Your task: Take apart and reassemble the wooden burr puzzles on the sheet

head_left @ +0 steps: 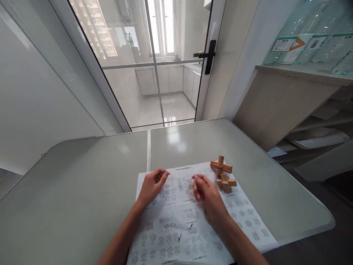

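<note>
My left hand (154, 183) rests over the upper left of a large printed sheet (171, 209), its fingers curled in toward the thumb. I see nothing between them. Above the sheet, right of the middle, is my right hand (206, 191), with fingers bent together and partly smeared by motion; whatever they may hold is hidden. A faint tan patch shows by its fingertips. Just beyond that hand stand two interlocking wooden puzzles: a darker brown one (221, 166) at the sheet's top edge and a lighter one (226, 183) nearer me. Neither hand visibly grips them.
The sheet, full of small diagrams, lies on a grey-green table (82, 191) with a seam strip. Behind it is a glazed door (162, 64) with a black handle (210, 57). At right, a shelf unit (286, 95) carries large clear bottles (300, 44).
</note>
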`<move>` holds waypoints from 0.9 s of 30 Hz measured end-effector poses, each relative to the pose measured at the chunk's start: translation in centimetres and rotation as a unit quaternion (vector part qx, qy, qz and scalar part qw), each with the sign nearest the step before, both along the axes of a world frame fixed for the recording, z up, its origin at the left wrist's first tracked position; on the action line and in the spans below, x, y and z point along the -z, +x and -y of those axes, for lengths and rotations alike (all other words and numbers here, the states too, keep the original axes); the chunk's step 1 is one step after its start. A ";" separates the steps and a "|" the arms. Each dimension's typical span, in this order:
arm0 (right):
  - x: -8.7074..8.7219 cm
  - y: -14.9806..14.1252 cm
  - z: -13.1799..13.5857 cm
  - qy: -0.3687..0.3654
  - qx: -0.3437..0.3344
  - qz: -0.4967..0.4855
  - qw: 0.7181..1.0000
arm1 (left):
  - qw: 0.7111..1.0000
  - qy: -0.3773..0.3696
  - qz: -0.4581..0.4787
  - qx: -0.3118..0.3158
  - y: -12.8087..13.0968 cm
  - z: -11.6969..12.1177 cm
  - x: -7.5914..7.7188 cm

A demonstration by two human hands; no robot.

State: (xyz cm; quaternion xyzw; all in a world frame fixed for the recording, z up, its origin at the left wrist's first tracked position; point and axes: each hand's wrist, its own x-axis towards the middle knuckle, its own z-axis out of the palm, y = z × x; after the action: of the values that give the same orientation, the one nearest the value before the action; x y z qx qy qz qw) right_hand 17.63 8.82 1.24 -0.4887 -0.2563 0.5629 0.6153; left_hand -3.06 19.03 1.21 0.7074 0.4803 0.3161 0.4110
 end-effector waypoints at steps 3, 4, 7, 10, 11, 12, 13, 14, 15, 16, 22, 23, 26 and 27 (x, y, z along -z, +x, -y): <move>-0.3 1.8 -2.7 0.017 0.052 -0.156 0.986 | 1.000 -0.001 0.001 0.000 -0.1 0.1 0.1; -0.3 2.2 -3.3 0.021 0.061 -0.182 0.981 | 1.000 -0.001 0.002 0.001 -0.1 0.1 0.1; 0.1 2.9 -4.2 0.022 0.091 -0.241 0.966 | 1.000 -0.002 0.003 0.003 -0.1 0.0 0.2; 0.8 2.9 -4.3 0.017 0.118 -0.286 0.951 | 1.000 0.000 0.004 0.004 -0.1 -0.1 0.2; 1.0 2.9 -4.3 0.019 0.129 -0.288 0.949 | 1.000 0.001 0.005 0.005 -0.1 -0.1 0.2; 1.2 2.8 -4.3 0.022 0.142 -0.282 0.949 | 1.000 0.001 0.005 0.005 -0.1 -0.1 0.1; 1.3 2.8 -4.4 0.024 0.154 -0.270 0.950 | 1.000 0.001 0.005 0.005 0.0 -0.1 0.1; 1.4 2.7 -4.5 0.027 0.163 -0.254 0.953 | 1.000 0.002 0.005 0.005 0.0 -0.1 0.0; 1.5 2.7 -4.7 0.031 0.169 -0.236 0.956 | 1.000 0.002 0.006 0.005 0.0 -0.1 -0.1; 1.5 2.6 -4.8 0.034 0.171 -0.222 0.959 | 1.000 0.002 0.006 0.004 0.0 0.0 -0.1; 0.8 1.0 -5.0 0.076 0.082 -0.124 0.986 | 1.000 -0.001 0.008 0.002 0.1 0.1 -0.2; 0.7 0.5 -5.0 0.084 0.057 -0.099 0.990 | 1.000 -0.002 0.008 0.001 0.1 0.2 -0.2; 0.5 -1.1 -5.0 0.104 -0.027 -0.033 0.994 | 1.000 -0.005 0.009 -0.004 0.0 0.3 -0.2; 0.6 -1.5 -5.0 0.108 -0.060 -0.015 0.992 | 1.000 -0.008 0.010 -0.007 -0.1 0.3 -0.2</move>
State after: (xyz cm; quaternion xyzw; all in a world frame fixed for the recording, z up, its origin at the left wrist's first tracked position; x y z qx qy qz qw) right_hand 16.13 13.81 0.66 -0.3950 -0.3348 0.5750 0.6335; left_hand -3.12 18.72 1.43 0.6974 0.4835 0.3225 0.4194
